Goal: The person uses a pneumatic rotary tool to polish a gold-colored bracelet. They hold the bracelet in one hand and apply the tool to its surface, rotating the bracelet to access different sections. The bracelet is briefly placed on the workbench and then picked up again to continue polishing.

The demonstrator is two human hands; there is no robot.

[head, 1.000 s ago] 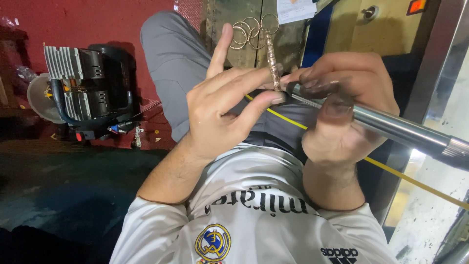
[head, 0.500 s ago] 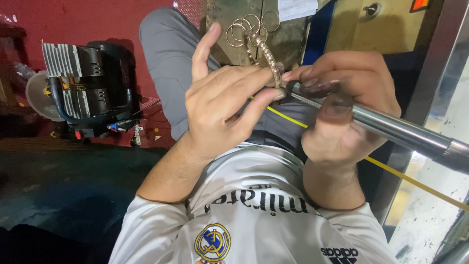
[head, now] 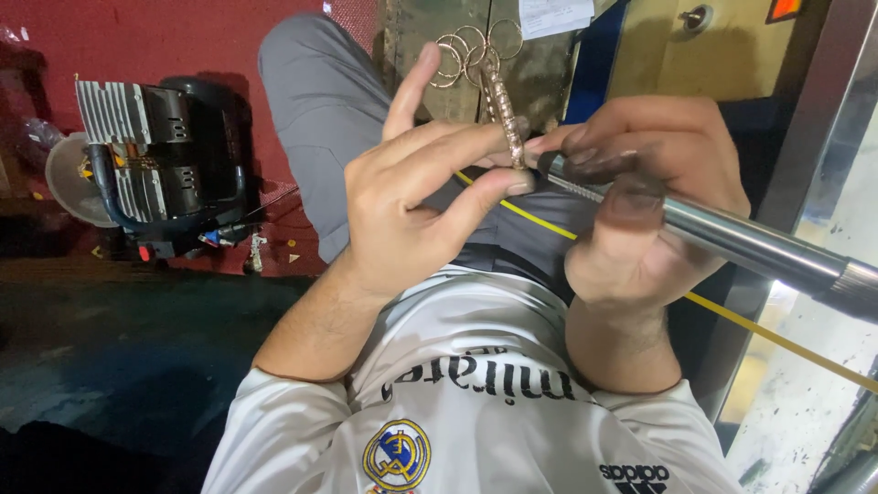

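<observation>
Head view: a person's two hands work close above a white shirt.
Left hand: thumb and fingers pinch a beaded chain, index finger raised.
Right hand: clenched around a steel rod, whose tip touches the chain.
Rings: hang at the chain's far end.
Far left: a motor on the floor.

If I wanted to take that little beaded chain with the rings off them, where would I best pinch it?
Probably at the cluster of rings at the chain's free end, coming from the far side, away from the person's body. That end sticks out past the fingers, while the near end is pinched in the left hand against the tip of the metal tool held by the right hand.
</observation>
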